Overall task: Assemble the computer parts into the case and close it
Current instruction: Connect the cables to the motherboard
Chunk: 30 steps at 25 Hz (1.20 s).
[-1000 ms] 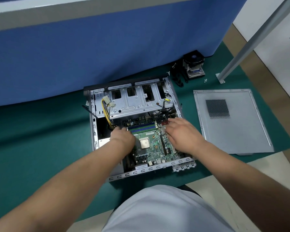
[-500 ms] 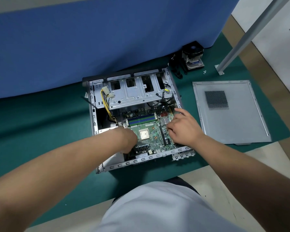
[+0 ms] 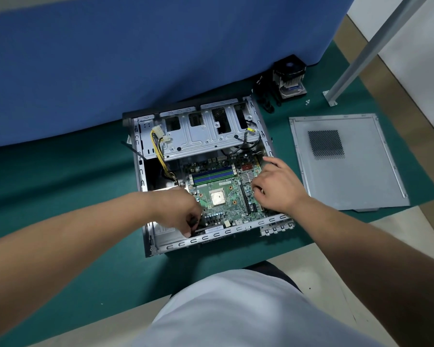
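Here the motherboard (image 3: 226,196) is seen lying flat inside the open computer case (image 3: 145,171) on the green mat (image 3: 60,196). Its near-left corner is pinched by the curled fingers of the left hand (image 3: 183,216), while the right edge is pressed by the right hand (image 3: 276,189), whose fingers are partly curled; a firm grip cannot be told. The board is judged stiff, light and fragile, best held by its bare edges, away from the CPU socket (image 3: 217,198). The side panel (image 3: 346,161) and CPU cooler (image 3: 288,78) are left lying apart.
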{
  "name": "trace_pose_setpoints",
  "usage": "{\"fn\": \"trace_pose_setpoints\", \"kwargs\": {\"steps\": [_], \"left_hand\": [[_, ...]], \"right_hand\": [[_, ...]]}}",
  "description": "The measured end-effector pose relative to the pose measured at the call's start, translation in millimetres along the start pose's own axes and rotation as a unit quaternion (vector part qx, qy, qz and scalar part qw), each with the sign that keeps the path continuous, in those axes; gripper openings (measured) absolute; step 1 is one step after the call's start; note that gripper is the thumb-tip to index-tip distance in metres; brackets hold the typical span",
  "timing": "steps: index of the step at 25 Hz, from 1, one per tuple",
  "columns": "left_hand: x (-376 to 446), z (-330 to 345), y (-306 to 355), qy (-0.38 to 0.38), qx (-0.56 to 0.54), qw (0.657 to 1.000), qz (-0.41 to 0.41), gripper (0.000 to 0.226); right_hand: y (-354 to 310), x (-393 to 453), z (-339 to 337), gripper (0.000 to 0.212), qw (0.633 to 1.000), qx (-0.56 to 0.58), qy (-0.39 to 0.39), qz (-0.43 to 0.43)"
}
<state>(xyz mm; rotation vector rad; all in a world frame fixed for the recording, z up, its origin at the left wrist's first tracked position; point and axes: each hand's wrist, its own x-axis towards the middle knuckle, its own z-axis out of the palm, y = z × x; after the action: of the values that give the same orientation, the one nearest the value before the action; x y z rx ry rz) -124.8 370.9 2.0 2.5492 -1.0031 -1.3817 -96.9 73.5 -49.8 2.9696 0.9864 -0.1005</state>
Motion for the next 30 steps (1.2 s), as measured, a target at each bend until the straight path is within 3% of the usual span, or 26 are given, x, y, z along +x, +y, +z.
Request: {"fn": "trace_pose_setpoints", "kwargs": {"steps": [4,8,20,26,30], "left_hand": [[-8.9,16.1,8.9,0.114,-0.068,0.991,-0.025,0.017],[-13.1,29.8,24.6,0.173,-0.075,0.977,-0.101,0.010],[-14.6,34.0,51.7,0.222,-0.148,0.942,-0.203,0.015],[-11.0,31.2,54.0,0.246,-0.196,0.928,-0.199,0.009],[-20.6,28.3,37.6,0.219,-0.255,0.931,-0.141,0.010]], "right_hand": [[0.7,0.5,1.3,0.032,1.000,0.010,0.010,0.001],[1.7,0.3,3.3,0.033,1.000,0.006,0.008,0.004],[2.2,1.2,5.3,0.033,1.000,0.002,0.011,0.007],[1.5,0.0,5.7,0.034,1.000,-0.005,0.012,0.010],[1.7,0.0,5.0,0.034,1.000,-0.008,0.008,0.010]]}}
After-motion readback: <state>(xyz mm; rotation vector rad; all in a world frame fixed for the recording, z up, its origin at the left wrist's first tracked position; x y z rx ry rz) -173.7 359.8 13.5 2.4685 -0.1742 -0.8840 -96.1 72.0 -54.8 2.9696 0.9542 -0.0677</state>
